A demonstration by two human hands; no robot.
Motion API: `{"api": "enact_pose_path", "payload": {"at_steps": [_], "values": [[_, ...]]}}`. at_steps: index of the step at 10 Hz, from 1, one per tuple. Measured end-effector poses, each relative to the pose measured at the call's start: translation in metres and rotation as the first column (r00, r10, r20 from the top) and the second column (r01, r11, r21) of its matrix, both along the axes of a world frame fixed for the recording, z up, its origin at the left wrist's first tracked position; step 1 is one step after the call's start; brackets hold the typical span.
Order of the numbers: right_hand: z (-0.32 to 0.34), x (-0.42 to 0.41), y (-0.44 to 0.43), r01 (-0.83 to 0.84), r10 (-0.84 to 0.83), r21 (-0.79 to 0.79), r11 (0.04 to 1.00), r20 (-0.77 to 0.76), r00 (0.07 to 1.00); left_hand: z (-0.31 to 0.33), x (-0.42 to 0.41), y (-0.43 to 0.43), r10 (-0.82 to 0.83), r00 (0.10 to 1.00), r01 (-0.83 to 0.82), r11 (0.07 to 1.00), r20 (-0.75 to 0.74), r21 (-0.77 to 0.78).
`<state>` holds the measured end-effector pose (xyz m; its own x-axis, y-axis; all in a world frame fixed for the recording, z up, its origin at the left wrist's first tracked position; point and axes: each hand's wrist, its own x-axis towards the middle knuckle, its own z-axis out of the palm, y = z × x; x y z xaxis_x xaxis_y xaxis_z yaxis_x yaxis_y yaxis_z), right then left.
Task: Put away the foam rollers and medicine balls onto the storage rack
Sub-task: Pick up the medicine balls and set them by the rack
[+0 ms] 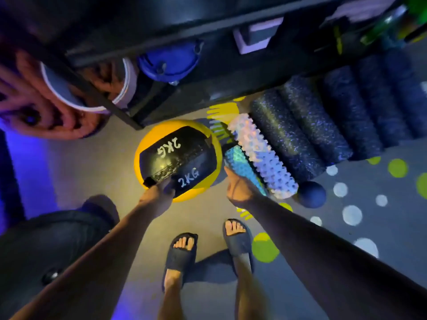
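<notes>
A yellow and black 2KG medicine ball (pixel 178 158) lies on the floor in front of the dark storage rack (pixel 175 26). My left hand (pixel 159 192) grips the ball's near edge at a black strap. My right hand (pixel 240 190) rests on the near end of a blue knobbly foam roller (pixel 238 162). Beside it lies a white knobbly roller (pixel 261 155), then several dark speckled foam rollers (pixel 291 132) in a row to the right. A small dark ball (pixel 312 194) sits at the white roller's near end.
A blue ball (pixel 169 62) and a white block (pixel 254 38) sit in the rack. A large orange patterned ball (pixel 44 107) lies at the left, a big dark round object (pixel 53 245) at the lower left. My sandalled feet (pixel 182 252) stand on the spotted mat.
</notes>
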<state>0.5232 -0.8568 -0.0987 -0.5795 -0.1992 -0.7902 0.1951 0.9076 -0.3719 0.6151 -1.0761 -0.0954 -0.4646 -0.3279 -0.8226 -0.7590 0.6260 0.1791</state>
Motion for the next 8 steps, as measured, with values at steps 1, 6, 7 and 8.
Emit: {"api": "enact_pose_path", "payload": {"at_steps": [1, 6, 7, 8], "values": [[0.031, 0.030, 0.037, 0.206, -0.204, 0.090, 0.974, -0.036, 0.978, 0.045, 0.003, 0.011, -0.006, 0.988, 0.025, 0.993, -0.153, 0.118], [0.128, 0.294, 0.236, 0.933, -0.906, -0.060, 0.354, -0.271, 0.326, 0.158, 0.088, 0.262, -0.089, 0.982, 0.176, 0.763, -0.169, 0.622], [0.114, 0.383, 0.282, 0.991, -0.960, -0.031, 0.127, -0.257, 0.114, 0.145, 0.154, 0.334, -0.266, 0.936, 0.352, 0.716, -0.230, 0.603], [0.099, 0.485, 0.336, 0.999, -0.969, 0.007, -0.040, -0.244, -0.037, 0.125, 0.228, 0.400, -0.318, 0.922, 0.387, 0.715, -0.221, 0.582]]}}
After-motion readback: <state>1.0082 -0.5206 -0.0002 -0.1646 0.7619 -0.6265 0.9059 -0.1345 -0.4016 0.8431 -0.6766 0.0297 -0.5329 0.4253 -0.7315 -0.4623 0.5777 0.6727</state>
